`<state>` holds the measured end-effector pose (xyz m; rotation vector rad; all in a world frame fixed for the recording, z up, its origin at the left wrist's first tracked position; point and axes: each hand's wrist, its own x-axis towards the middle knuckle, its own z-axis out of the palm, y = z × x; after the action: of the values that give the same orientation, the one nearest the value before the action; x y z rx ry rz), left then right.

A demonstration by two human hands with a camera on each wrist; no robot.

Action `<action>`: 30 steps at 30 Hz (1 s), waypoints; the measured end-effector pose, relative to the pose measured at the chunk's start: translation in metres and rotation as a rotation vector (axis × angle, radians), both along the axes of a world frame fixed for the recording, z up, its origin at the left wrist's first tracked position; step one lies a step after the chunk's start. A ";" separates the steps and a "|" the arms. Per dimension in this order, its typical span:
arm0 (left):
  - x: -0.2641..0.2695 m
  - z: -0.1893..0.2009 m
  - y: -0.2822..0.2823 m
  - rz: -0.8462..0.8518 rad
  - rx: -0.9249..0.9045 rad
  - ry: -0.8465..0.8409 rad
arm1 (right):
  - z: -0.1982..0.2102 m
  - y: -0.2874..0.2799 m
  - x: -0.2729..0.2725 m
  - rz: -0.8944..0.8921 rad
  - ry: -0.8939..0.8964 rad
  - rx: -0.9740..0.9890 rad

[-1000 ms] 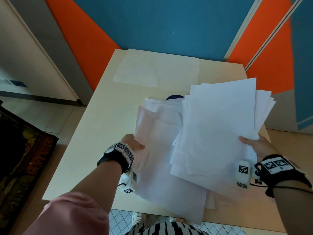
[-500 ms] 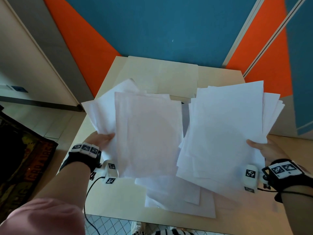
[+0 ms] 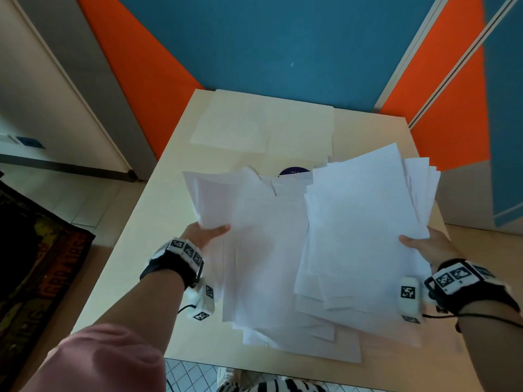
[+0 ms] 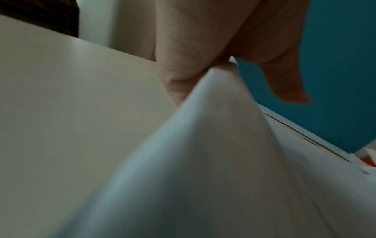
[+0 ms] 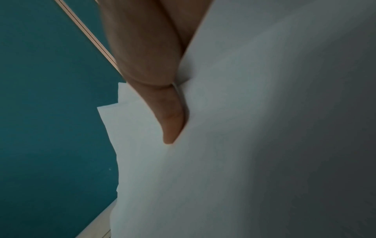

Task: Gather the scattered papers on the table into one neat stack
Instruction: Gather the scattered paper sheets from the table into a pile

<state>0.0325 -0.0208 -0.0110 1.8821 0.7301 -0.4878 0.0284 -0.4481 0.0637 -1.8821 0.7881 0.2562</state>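
The left hand is bringing its loose white paper sheets down beside the right hand's thick white paper pile; each grip is pinching its papers over the pale wooden tabletop.

Bare table open at nine o'clock, flat sheets lying at twelve, raised paper bundles blocking the centre through three, wall closing off beyond twelve

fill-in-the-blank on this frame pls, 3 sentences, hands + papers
1. The right hand has a grip on a fanned bundle of ____.
2. The left hand holds a second sheaf at its ____ edge.
3. Behind the table, the middle wall panel is ____.

Missing: papers; left; blue
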 end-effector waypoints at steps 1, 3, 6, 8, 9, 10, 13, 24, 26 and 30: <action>0.002 -0.001 -0.006 -0.023 0.030 0.026 | -0.003 -0.001 0.000 0.007 0.008 -0.013; 0.003 -0.001 -0.019 -0.041 0.040 0.064 | -0.008 -0.004 0.001 0.003 0.017 -0.019; 0.006 -0.003 -0.035 -0.066 0.099 0.063 | -0.010 -0.003 0.001 -0.006 0.020 -0.011; 0.008 -0.003 -0.043 -0.076 0.168 0.061 | -0.011 -0.002 0.000 -0.014 0.015 -0.003; 0.010 -0.001 -0.044 -0.065 0.184 0.055 | -0.011 -0.003 0.001 -0.014 0.012 0.000; 0.012 0.002 -0.044 -0.051 0.186 0.042 | -0.010 -0.003 0.001 -0.019 0.009 0.006; 0.020 0.009 -0.031 0.024 0.165 0.008 | -0.007 -0.009 -0.001 -0.037 -0.009 0.028; 0.021 0.035 0.062 0.349 -0.335 -0.317 | 0.010 -0.021 0.001 -0.072 -0.057 0.044; 0.023 0.043 0.053 0.305 -0.419 -0.343 | 0.012 -0.015 0.003 -0.050 -0.071 0.061; 0.034 0.047 0.010 0.149 -0.510 -0.313 | 0.014 0.006 0.009 0.020 -0.097 0.130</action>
<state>0.0662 -0.0112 0.0360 1.3716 0.4750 -0.2440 0.0378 -0.4422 0.0781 -1.7671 0.6718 0.2211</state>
